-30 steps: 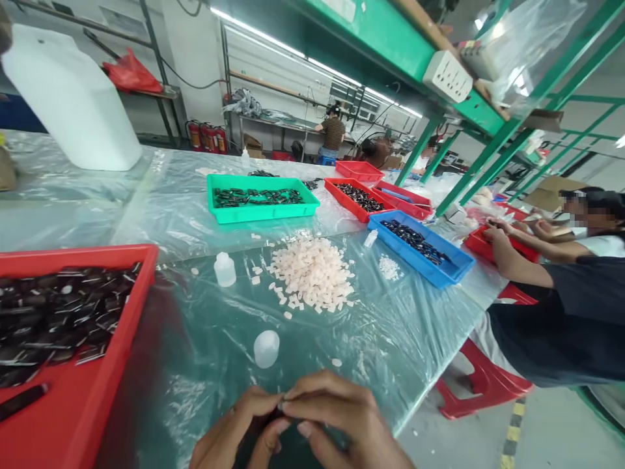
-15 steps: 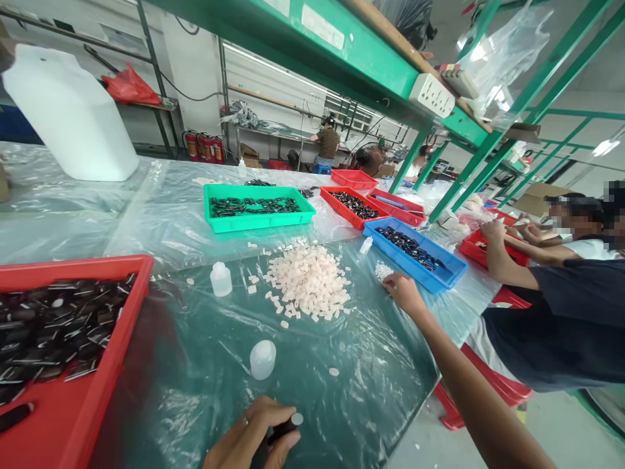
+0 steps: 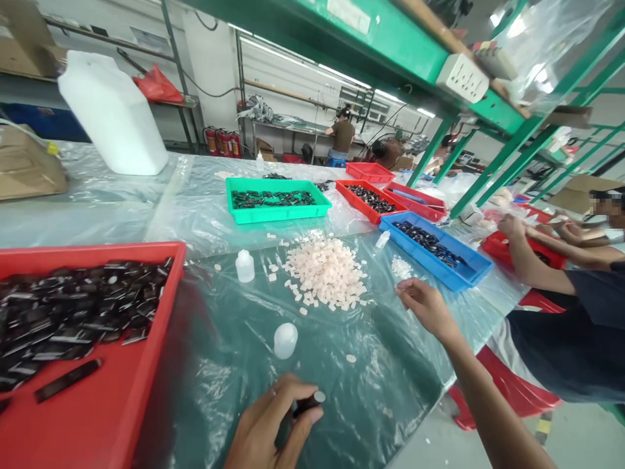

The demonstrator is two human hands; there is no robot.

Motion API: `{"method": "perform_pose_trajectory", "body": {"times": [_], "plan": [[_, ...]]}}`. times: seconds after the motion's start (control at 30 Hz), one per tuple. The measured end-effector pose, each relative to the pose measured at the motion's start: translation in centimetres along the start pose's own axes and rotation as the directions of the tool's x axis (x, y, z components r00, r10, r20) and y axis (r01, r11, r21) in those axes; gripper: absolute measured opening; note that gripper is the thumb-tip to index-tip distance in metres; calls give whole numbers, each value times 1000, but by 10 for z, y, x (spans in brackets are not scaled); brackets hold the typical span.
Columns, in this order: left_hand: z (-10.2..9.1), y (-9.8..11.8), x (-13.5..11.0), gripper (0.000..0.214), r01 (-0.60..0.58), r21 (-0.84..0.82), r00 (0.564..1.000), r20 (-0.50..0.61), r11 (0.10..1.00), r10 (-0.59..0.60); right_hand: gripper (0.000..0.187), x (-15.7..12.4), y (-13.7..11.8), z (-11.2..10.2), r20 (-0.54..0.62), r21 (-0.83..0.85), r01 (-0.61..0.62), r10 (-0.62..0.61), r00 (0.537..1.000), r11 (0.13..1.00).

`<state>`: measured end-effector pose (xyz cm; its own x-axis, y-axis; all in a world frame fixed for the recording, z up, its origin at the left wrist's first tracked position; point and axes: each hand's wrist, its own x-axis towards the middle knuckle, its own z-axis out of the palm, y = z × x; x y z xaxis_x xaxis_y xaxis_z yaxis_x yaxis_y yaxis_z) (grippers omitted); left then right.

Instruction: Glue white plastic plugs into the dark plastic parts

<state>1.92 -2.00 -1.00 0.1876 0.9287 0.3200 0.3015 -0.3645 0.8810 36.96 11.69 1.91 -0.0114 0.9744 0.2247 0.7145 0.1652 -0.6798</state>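
Note:
My left hand (image 3: 268, 423) is closed at the lower middle, pinching a short black piece (image 3: 305, 405) between thumb and forefinger. The piece's pale round end faces up and to the right. My right hand (image 3: 426, 306) hovers just in front of a small heap of tiny white pieces (image 3: 401, 267). Its thumb and forefinger are pinched together; whatever is between them is too small to make out. Between the hands lies a large heap of cream-coloured flat pieces (image 3: 325, 270). A translucent round container (image 3: 286, 341) stands near my left hand, with a white bottle (image 3: 245, 266) behind it.
A red tray (image 3: 161, 352) of dark pieces fills the left side. Farther back are a green tray (image 3: 278, 213), a blue tray (image 3: 469, 277) and a small dropper bottle (image 3: 383, 240). A white jug (image 3: 117, 117) stands back left. A co-worker's arm (image 3: 541, 267) is at right.
My right hand has drawn slightly back from the tiny white heap with its fingers pinched. My left hand still holds the black piece. The view has swung left.

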Motion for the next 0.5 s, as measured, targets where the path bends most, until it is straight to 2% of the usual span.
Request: {"method": "perform_pose_trajectory", "body": {"times": [0.17,0.27,0.37,0.5], "plan": [[-4,7,4,13,21,-15,999,45,1000,-20,24,-77,-79,47,83,277,114,-142,986,954],[-5,11,5,11,40,-19,998,52,999,-39,20,-97,-109,69,89,310,134,-170,981,941],[-5,13,4,11,47,-23,997,58,999,-45,21,-91,-105,83,37,203,123,-133,990,971],[-4,11,1,9,29,-35,997,71,999,-27,23,-58,-68,80,-66,-52,48,-52,996,997]]}}
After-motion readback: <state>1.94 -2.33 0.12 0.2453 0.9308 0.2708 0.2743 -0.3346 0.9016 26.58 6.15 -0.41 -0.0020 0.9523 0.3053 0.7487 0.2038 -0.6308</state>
